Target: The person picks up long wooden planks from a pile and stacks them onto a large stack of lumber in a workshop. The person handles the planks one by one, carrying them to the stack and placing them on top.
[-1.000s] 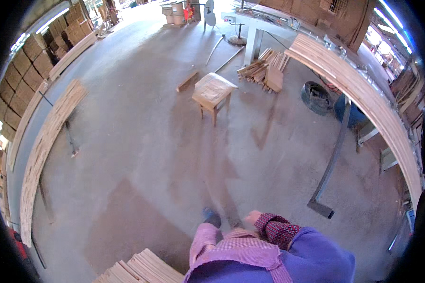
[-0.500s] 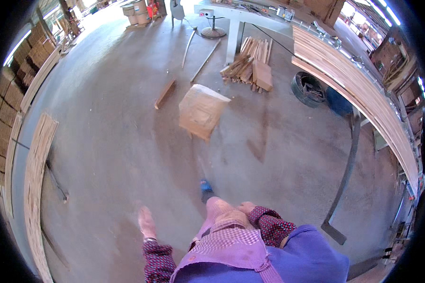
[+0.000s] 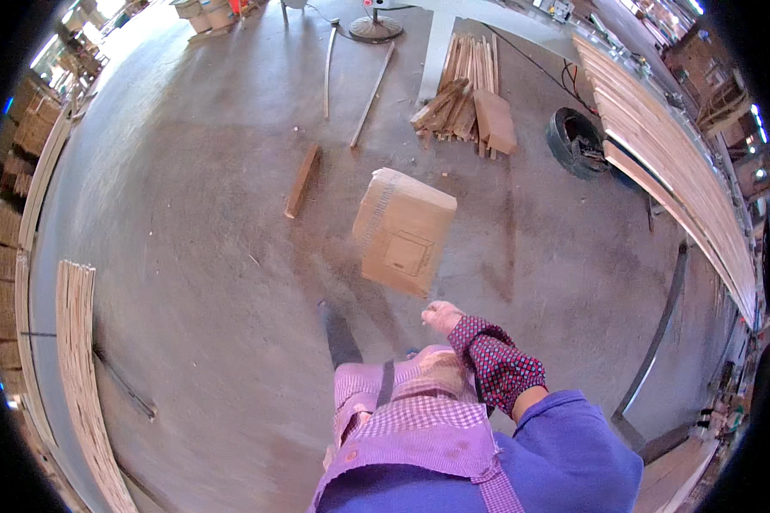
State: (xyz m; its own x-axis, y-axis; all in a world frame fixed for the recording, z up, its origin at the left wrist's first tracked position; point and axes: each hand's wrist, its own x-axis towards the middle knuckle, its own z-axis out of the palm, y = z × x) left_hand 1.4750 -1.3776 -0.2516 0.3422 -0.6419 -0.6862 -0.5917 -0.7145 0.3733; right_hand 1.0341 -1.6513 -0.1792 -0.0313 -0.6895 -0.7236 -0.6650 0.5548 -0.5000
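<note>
My right hand [image 3: 442, 316] is held out ahead of my body, its fingers loosely curled, with nothing visible in them. Just beyond it in the picture is a brown cardboard box [image 3: 406, 231] with printing on its faces; the hand looks apart from it. My left hand is out of sight. I wear a purple checked apron [image 3: 419, 445] and a dark patterned sleeve cover [image 3: 496, 359] on the right arm. One of my legs reaches forward onto the floor.
A wooden block [image 3: 302, 181] lies beyond the box. A pile of wood offcuts [image 3: 470, 94] and a dark green tub [image 3: 556, 141] lie ahead. Long boards [image 3: 659, 154] line the right; stacked strips [image 3: 77, 342] line the left. Two thin strips [image 3: 373, 96] rest near a round stand base [image 3: 375, 29].
I have moved forward, and the cardboard box appears nearer. My right hand has swung out ahead of my body. My left hand, open earlier, has gone out of view.
</note>
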